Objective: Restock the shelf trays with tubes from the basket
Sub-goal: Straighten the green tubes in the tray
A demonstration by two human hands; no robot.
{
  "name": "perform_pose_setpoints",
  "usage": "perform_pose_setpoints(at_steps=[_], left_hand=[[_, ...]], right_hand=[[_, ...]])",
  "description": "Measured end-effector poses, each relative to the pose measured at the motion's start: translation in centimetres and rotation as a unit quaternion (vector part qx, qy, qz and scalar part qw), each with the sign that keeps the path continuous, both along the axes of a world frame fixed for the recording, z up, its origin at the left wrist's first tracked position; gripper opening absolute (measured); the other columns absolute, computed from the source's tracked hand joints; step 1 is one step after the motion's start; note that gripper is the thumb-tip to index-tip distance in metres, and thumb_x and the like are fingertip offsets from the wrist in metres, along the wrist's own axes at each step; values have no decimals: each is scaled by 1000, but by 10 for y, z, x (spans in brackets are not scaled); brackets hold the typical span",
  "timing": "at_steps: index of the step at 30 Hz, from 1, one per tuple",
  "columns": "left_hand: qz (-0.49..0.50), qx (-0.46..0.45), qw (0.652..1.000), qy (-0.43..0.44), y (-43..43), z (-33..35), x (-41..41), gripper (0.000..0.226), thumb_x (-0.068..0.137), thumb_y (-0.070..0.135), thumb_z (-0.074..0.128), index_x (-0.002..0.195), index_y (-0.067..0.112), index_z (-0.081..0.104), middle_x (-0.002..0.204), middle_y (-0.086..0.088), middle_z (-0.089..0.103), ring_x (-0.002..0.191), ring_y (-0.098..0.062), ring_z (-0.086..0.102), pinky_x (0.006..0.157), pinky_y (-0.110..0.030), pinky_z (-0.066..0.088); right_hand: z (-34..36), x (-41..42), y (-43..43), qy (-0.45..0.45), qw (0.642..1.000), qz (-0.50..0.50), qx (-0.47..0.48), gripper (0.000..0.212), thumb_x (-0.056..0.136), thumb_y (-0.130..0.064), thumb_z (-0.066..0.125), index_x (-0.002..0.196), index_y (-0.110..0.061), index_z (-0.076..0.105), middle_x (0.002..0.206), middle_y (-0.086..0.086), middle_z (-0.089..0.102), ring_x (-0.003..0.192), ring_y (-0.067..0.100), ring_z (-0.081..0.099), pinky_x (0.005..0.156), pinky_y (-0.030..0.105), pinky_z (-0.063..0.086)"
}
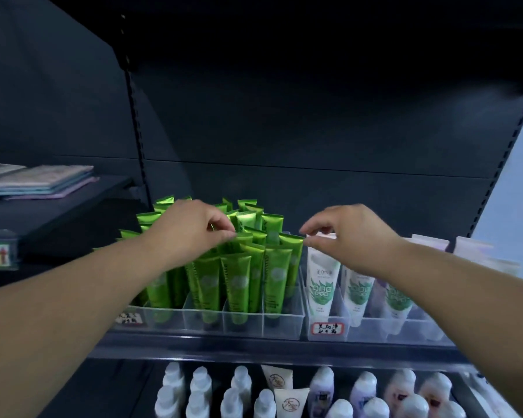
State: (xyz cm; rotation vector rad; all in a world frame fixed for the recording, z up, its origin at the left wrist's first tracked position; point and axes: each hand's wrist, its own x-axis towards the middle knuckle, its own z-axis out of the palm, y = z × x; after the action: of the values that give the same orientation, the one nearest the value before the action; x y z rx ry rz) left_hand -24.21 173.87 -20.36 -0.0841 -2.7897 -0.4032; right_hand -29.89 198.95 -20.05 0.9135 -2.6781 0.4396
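- Head view: both hands reach over the clear shelf tray (281, 322) that stands at the front edge of the shelf (254, 349).
- The left hand (191, 229) pinches the crimped top of a green tube (239, 238) between thumb and forefinger, in the middle of the packed green tubes; the grip looks meant to straighten or seat it among its neighbours.
- The right hand (347, 233) hovers with thumb and forefinger nearly closed at the top corner of the rightmost green tube (293, 245), just beside the white tube (322, 274); whether it truly grips anything, I cannot tell.
- The tubes stand cap-down, crimp up, in divided lanes, probably so they stay upright and face forward.
- The basket is not in view.
- A second clear tray (375, 330) to the right holds white tubes with green leaf artwork; its handwritten red-bordered label (327, 328) carries Chinese characters too blurred to read with confidence.
- Print on the green tubes is illegible.
- On the lower shelf stand white bottles (200, 381) and cream tubes (290, 401) with a round logo.
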Motion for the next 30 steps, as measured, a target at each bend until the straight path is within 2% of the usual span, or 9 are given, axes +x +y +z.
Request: perform_pose_setpoints(at_steps=[4, 8, 15, 18, 22, 25, 28, 30], left_hand=[[-40, -72, 996, -35, -1, -8, 5, 26, 83, 53, 60, 100, 37, 68, 95, 21, 60, 94, -4, 56, 78, -22, 41], [-50, -85, 995, -34, -2, -19, -1, 31, 84, 52, 61, 109, 35, 67, 108, 16, 63, 100, -8, 57, 87, -25, 43], [-48, -66, 995, -56, 1, -24, -4, 29, 87, 46, 60, 113, 33, 66, 112, 14, 65, 100, -10, 58, 88, -25, 41], [-47, -63, 996, -53, 2, -24, -5, 28, 87, 44, 61, 113, 33, 66, 112, 13, 66, 102, -11, 59, 91, -25, 42], [-53, -43, 996, -54, 4, -24, -5, 27, 87, 47, 61, 108, 32, 68, 107, 14, 67, 95, -8, 60, 87, -23, 45], [-51, -19, 997, -46, 3, -23, -7, 27, 87, 50, 57, 104, 33, 68, 103, 16, 66, 94, -6, 59, 85, -25, 47], [-48, -1, 999, -16, 4, -16, -12, 26, 90, 48, 55, 105, 31, 69, 106, 15, 67, 93, -5, 59, 81, -20, 42], [-51, 0, 999, -5, 7, -10, -18, 23, 90, 43, 57, 103, 31, 70, 104, 13, 68, 84, -3, 56, 74, -17, 38]], right_hand=[[-3, -2, -35, 9, 995, 8, 102, 32, 92, -41, 57, 122, -33, 62, 118, -15, 64, 108, 9, 56, 94, 27, 43], [-5, -5, -49, 17, 983, -12, 182, 32, 94, -42, 54, 124, -36, 60, 119, -16, 64, 115, 13, 53, 99, 31, 39], [-2, -9, -46, -6, 983, -33, 179, 20, 92, -35, 58, 110, -34, 68, 110, -15, 68, 104, 14, 59, 89, 25, 39], [3, -8, -43, -1, 980, -35, 195, 19, 92, -34, 58, 108, -34, 69, 110, -15, 68, 101, 12, 59, 87, 23, 36], [5, -7, -40, -10, 981, -36, 193, 19, 93, -32, 57, 107, -34, 69, 110, -15, 67, 104, 12, 57, 84, 22, 32], [5, -7, -37, -16, 980, -46, 193, 20, 92, -33, 57, 109, -33, 68, 111, -16, 67, 106, 11, 57, 86, 23, 35], [5, -7, -34, -28, 981, -53, 185, 20, 90, -34, 60, 108, -33, 69, 109, -17, 67, 104, 10, 58, 89, 25, 41], [6, -7, -35, -37, 982, -54, 177, 19, 88, -38, 61, 104, -34, 70, 104, -18, 67, 101, 9, 59, 89, 27, 45]])
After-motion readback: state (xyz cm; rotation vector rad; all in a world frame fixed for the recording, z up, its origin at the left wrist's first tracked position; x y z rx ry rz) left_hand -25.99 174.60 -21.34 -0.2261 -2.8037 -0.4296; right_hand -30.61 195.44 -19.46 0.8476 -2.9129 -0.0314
